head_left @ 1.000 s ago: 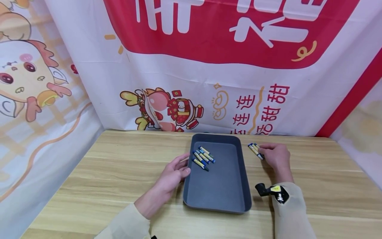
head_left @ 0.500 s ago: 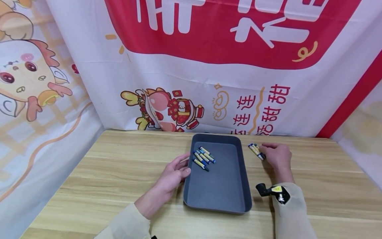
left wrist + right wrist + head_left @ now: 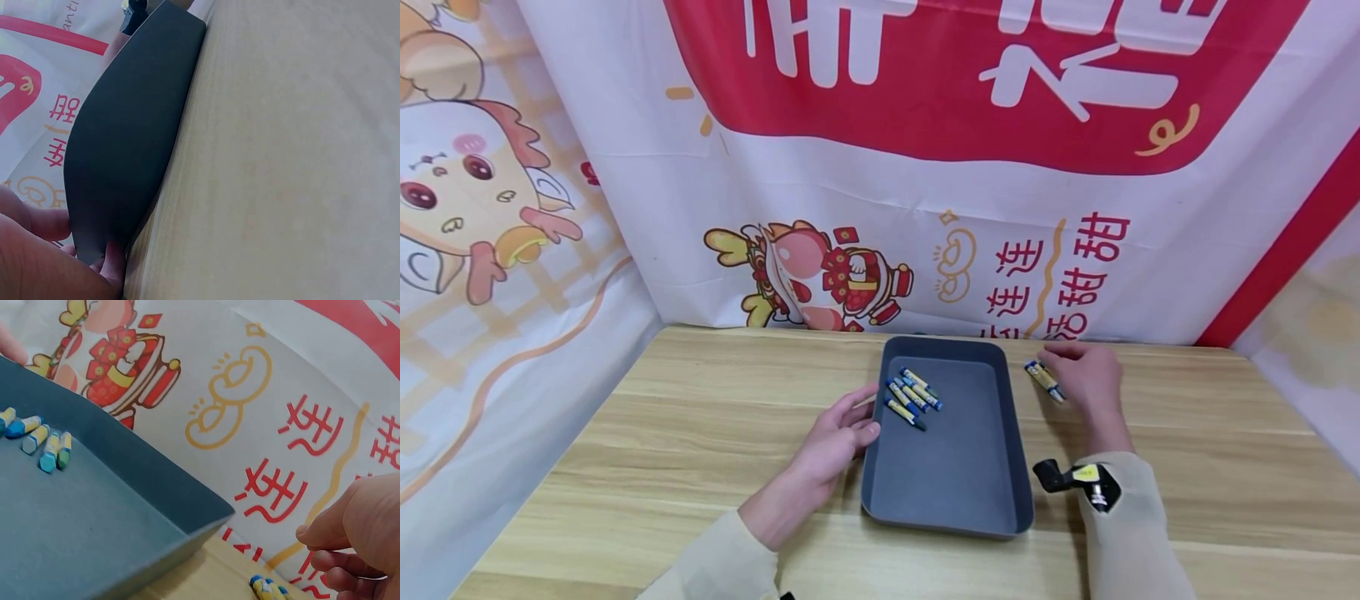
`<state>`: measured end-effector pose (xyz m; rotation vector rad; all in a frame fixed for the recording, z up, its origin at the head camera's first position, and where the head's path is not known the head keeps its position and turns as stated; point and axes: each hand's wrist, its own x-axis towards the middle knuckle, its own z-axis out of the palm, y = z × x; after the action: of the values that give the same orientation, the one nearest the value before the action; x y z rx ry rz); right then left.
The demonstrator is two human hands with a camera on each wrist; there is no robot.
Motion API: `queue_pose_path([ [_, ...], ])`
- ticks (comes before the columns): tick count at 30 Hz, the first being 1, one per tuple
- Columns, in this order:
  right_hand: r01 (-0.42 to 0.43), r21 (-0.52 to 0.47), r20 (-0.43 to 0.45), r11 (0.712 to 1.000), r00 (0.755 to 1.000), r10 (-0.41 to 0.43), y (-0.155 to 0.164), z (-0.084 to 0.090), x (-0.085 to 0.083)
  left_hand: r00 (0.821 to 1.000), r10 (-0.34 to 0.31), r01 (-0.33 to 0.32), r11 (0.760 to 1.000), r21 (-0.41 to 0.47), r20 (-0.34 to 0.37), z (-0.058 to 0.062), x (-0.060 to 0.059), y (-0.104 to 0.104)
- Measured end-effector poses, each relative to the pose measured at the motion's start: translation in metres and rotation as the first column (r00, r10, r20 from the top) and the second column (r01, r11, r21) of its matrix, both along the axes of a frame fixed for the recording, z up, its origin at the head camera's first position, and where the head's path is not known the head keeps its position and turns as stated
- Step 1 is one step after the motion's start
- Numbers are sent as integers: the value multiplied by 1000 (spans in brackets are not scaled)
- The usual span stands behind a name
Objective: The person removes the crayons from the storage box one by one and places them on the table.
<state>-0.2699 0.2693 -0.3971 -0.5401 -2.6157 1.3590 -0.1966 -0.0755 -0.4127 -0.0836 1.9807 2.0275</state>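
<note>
A grey rectangular tray (image 3: 958, 467) sits on the table, with several blue-and-yellow crayons (image 3: 913, 392) near its left wall. My left hand (image 3: 827, 442) rests against the outside of that wall, thumb by the rim; its fingers (image 3: 114, 265) touch the wall in the left wrist view. Right of the tray a few more crayons (image 3: 1043, 382) lie side by side on the wood. My right hand (image 3: 1086, 379) is just above them, thumb and fingers drawn together. In the right wrist view a dark sliver, apparently a pinched crayon, shows between its fingers; most is hidden.
The wooden table (image 3: 700, 417) ends at the back against a printed white and red cloth (image 3: 880, 192). More printed cloth hangs on the left side. A black wrist camera (image 3: 1082, 479) is strapped to the right sleeve.
My right hand has risen slightly and moved back and left from the loose crayons. The dark-tipped one beside its fingers no longer shows on the table. Left hand and tray are still.
</note>
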Motion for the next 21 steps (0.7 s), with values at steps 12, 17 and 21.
queue_pose_path([
  [12, -66, -66, -34, 996, 997, 64, -25, 11, -1, 1000, -1, 1, 1000, 3, -1, 0, 0, 0],
  [17, -106, -87, -56, 991, 993, 101, -39, 15, 1, 1000, -2, 2, 1000, 3, 3, -1, -1, 0],
  [21, -143, -97, -94, 985, 987, 134, -51, 20, 4, 1000, -2, 2, 1000, 1, 5, -1, -1, 0],
])
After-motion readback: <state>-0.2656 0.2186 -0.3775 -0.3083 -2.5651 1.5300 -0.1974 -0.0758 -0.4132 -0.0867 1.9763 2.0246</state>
